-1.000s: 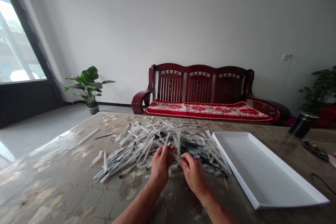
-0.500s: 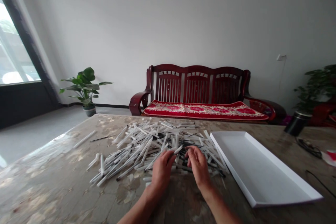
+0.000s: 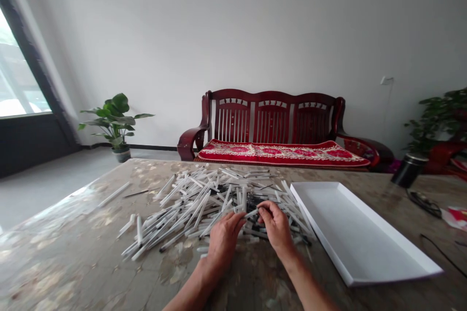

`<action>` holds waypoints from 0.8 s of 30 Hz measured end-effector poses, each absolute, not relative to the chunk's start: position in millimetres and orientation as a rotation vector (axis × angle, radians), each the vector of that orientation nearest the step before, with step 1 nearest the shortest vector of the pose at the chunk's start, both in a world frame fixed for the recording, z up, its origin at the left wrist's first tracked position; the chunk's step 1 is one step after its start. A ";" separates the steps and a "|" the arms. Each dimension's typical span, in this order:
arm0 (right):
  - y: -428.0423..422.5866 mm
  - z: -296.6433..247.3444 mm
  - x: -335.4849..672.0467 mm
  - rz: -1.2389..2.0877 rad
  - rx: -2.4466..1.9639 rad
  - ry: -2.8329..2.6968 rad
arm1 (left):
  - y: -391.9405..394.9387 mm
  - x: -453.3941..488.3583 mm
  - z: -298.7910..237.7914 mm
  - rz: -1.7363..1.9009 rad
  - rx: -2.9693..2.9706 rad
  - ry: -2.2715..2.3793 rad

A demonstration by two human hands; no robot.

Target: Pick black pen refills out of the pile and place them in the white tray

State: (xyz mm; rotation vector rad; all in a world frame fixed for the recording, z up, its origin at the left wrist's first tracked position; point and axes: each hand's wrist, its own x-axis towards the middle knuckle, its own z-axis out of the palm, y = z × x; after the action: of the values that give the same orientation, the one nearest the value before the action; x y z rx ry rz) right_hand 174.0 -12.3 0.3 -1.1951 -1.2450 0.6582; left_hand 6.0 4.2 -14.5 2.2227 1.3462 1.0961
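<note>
My left hand (image 3: 224,235) is closed in a pinch on one end of a short, whitish pen (image 3: 251,214), which lies slantwise between my hands. The fingertips of my right hand (image 3: 275,223) close on its other end, where a small dark part shows. Whether that dark part belongs to the pen I cannot tell. Just beyond and under both hands spreads a loose pile of white pen parts (image 3: 197,209), mostly barrels and caps, several with dark ends. Black pieces (image 3: 219,188) lie among them. My hands hide the near middle of the pile.
Right of the pile, a shallow white box (image 3: 368,233) sits on the table (image 3: 73,257), which has a flower-patterned cover. A black cylinder (image 3: 409,170) and a cable (image 3: 423,204) are farther right. One thin dark rod (image 3: 135,194) lies at left. Behind the table stands a wooden bench (image 3: 273,116).
My right hand has come in to the left, and its fingertips now meet the far end of the pen in my left hand. The pen has tilted flatter. The view has shifted slightly.
</note>
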 end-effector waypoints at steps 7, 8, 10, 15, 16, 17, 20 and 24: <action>-10.3 -1.6 176.0 0.772 -1.243 -1.194 | 3.2 6.8 -12.4 1.057 2.234 1.389; -10.4 -0.8 176.6 0.769 -1.236 -1.200 | 3.2 6.8 -12.8 1.057 2.237 1.392; -11.3 1.4 177.5 0.767 -1.205 -1.212 | 3.3 6.5 -13.6 1.056 2.233 1.384; -13.9 4.9 177.4 0.885 -1.231 -1.164 | 3.2 5.3 -14.7 1.046 2.229 1.380; -13.9 4.7 177.3 0.898 -1.248 -1.146 | 3.2 5.3 -14.9 1.042 2.232 1.388; -13.6 4.2 177.2 0.896 -1.260 -1.132 | 3.2 5.4 -15.1 1.041 2.237 1.393; -11.9 2.4 177.7 0.833 -1.251 -1.137 | 3.8 6.0 -16.3 1.051 2.246 1.386; -11.5 2.3 178.2 0.837 -1.205 -1.174 | 4.4 6.4 -16.9 1.063 2.209 1.372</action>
State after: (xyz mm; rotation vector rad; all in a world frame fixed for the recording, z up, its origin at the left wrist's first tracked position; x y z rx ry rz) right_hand 178.2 -11.5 2.3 -1.2050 -1.1738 0.8367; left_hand 6.4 4.4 -16.9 2.2094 1.3722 1.0626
